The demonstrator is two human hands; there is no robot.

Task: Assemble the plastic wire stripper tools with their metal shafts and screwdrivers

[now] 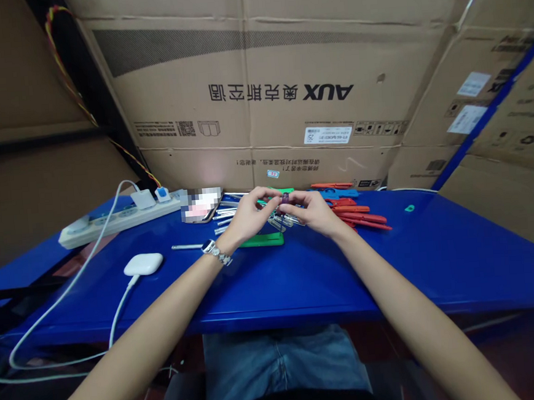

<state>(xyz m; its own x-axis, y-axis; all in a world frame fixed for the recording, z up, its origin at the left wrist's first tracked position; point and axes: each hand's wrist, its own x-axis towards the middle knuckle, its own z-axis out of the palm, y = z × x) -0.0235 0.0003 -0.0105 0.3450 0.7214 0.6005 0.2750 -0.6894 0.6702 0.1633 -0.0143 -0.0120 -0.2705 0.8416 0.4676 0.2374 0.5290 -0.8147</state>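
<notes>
Both hands meet above the back middle of the blue table. My left hand [255, 212] is closed, thumb and fingers pinching a small dark purple piece [285, 198] from the left. From the other side, the fingertips of my right hand [313, 211] pinch the same piece; its exact kind is too small to make out. Under and left of my left hand lie several thin silver metal rods [222, 214] and a flat green plastic piece [263, 240]. Small metal parts [291, 220] lie between the hands, partly hidden. Red-orange plastic pieces [363, 217] are heaped beside my right hand.
Blue plastic pieces [338, 193] lie behind the red ones. A phone [203, 205], a white power strip [120, 219] and a white earbud case [143, 264] with its cable occupy the left. One rod [186, 247] lies apart. A cardboard wall [264, 52] closes the back.
</notes>
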